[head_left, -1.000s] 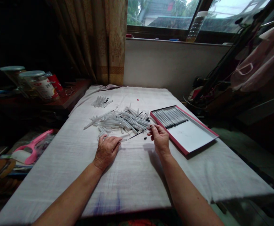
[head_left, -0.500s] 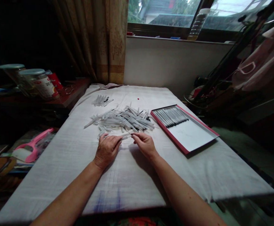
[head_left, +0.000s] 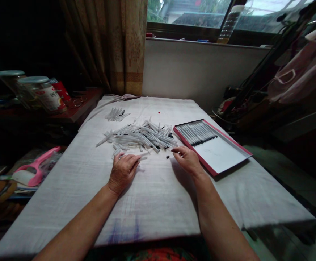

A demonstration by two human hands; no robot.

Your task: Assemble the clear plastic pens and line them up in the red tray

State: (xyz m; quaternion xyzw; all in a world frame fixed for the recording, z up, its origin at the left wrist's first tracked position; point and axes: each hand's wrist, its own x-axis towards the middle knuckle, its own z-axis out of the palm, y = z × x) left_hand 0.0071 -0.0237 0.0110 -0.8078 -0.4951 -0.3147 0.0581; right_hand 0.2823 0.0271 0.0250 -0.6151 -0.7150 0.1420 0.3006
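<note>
Across the white, cloth-covered worktop (head_left: 158, 210), we are resting our left hand (head_left: 123, 172) palm down, its fingers bent together and pinching a short, clear plastic tube (head_left: 143, 158) whose left end our fingers are hiding. The tube is pointing into the gap between our hands. We are holding our right hand (head_left: 186, 159) near the shallow, red-walled, white-bottomed box (head_left: 223, 159), fingers curling, tips almost meeting; something dark is showing there, but we cannot tell whether we are gripping it. Just beside those tips, a tiny black cap (head_left: 168, 157) is lying. Beyond, a loose heap of clear plastic pieces (head_left: 140, 136) is overlapping too thickly for counting. Inside the box, black-ended clear rods (head_left: 198, 133) are lying side by side, their outlines blurring together. At far left, shadow is partly swallowing two lidded jars (head_left: 51, 98).
</note>
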